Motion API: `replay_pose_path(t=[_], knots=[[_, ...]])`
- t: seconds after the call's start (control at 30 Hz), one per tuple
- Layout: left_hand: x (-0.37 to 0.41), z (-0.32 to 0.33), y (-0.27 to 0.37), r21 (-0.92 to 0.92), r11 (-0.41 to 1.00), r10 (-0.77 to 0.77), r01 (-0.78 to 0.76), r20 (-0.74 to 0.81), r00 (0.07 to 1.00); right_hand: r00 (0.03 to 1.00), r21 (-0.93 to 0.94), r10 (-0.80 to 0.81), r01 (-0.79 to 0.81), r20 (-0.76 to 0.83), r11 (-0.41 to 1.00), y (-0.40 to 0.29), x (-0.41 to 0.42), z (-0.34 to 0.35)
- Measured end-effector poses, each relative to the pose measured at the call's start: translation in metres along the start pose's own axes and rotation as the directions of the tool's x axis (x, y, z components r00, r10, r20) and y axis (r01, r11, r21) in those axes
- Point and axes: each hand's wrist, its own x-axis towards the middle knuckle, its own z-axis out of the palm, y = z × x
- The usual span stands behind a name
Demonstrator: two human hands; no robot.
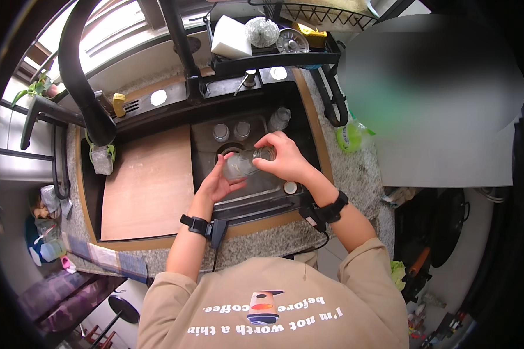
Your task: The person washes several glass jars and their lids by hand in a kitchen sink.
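Observation:
Over the sink's right basin, my right hand (284, 159) grips a clear glass jar (242, 165) near one end, its fingers curled around the rim. The jar lies tilted on its side. My left hand (220, 179) is at the jar's other end, fingers spread, with the thumb above and fingers below; whether it bears any weight cannot be told. Beyond the jar, two small glass jars (221, 132) stand near the drain, and another glass jar (280, 119) is at the basin's far right corner. A round white lid (290, 187) rests at the near right of the basin.
A wooden board (150, 187) covers the left basin. A black faucet (87, 100) arches above it. Behind the sink, a black rack (275, 61) holds a white sponge, a steel scourer and a strainer. A green pouch (351, 137) stands on the granite counter (358, 183).

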Motion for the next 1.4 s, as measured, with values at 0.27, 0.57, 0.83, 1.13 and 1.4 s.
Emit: replay_pose_path(t=[0.27,0.57,0.83,1.13,1.4], knots=[[-0.014,0.008,-0.013,0.091,0.981,0.167,-0.170,0.043,0.985,0.942,0.280,0.266,-0.203,-0.206,0.938,0.005,0.008,0.018],[-0.068,0.094,0.008,0.681,0.568,0.556,-0.462,0.096,0.825,0.872,0.809,0.391,-0.446,0.295,0.384,0.033,-0.008,-0.003],[-0.077,0.096,0.035,0.650,0.640,0.562,-0.410,-0.032,0.827,0.919,0.809,0.353,-0.338,0.174,0.480,0.012,0.001,-0.001],[-0.124,0.150,0.018,0.833,0.167,0.830,-0.527,0.170,0.532,0.978,0.919,0.107,-0.204,0.178,0.338,-0.041,-0.032,-0.018],[-0.130,0.201,0.055,0.895,-0.338,0.777,-0.293,0.440,0.449,0.995,0.981,-0.081,-0.078,0.065,-0.179,-0.037,-0.013,0.016]])
